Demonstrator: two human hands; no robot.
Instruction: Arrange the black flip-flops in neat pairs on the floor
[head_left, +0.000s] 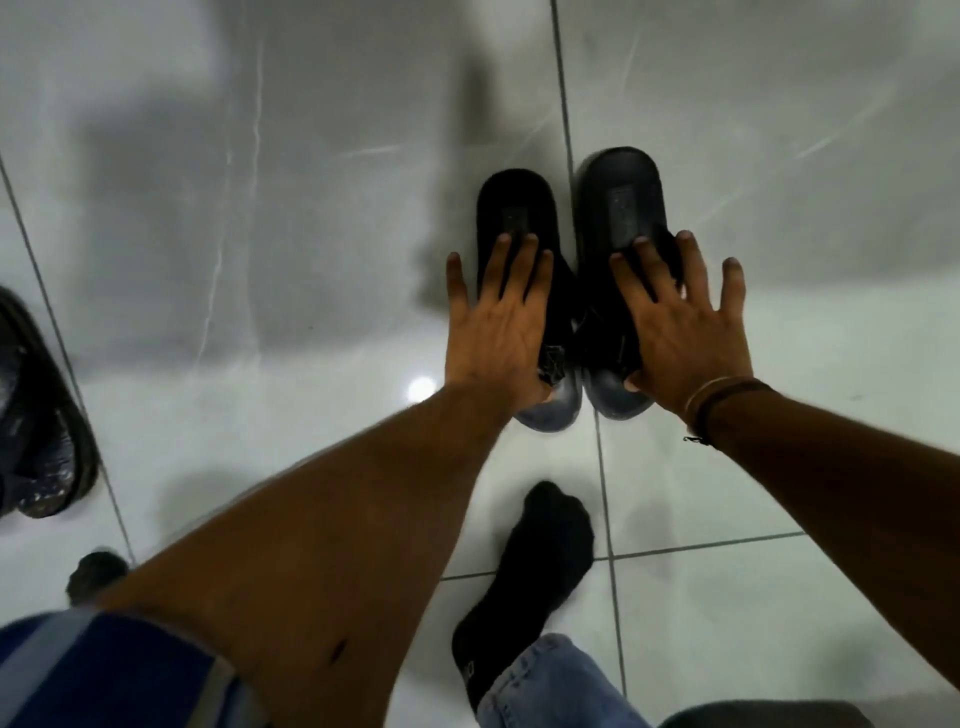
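Landmark was the vertical grout line (571, 156) running down the glossy tile floor (260, 208). Far left of it, at the frame edge, sat another dark shoe (41, 415), blurred, type not clear. Just left of the line lay the left flip-flop (514, 208), sole flat on the tile, long axis parallel to the line. My left hand (498, 332) lay on top of it, palm down, fingers spread and flat, not curled round anything, covering the strap end and reaching to mid-footbed. Just right of the line lay the right flip-flop (623, 192), its near end almost touching its mate, its far end slightly further from me. My right hand (685, 338) rested on it the same way, fingers splayed, thumb at the near end, outer fingers hanging past the outer edge; a bracelet (722, 405) sat at that wrist. Nearer me, just left of the line, stood my foot in a black sock (545, 551). Judgement: thick foam or rubber slides, light, a bit flexible, not fragile; they'd likely skid easily on polished tile, so flat palm pressure to slide, or a pinch at the strap or side edges to lift.
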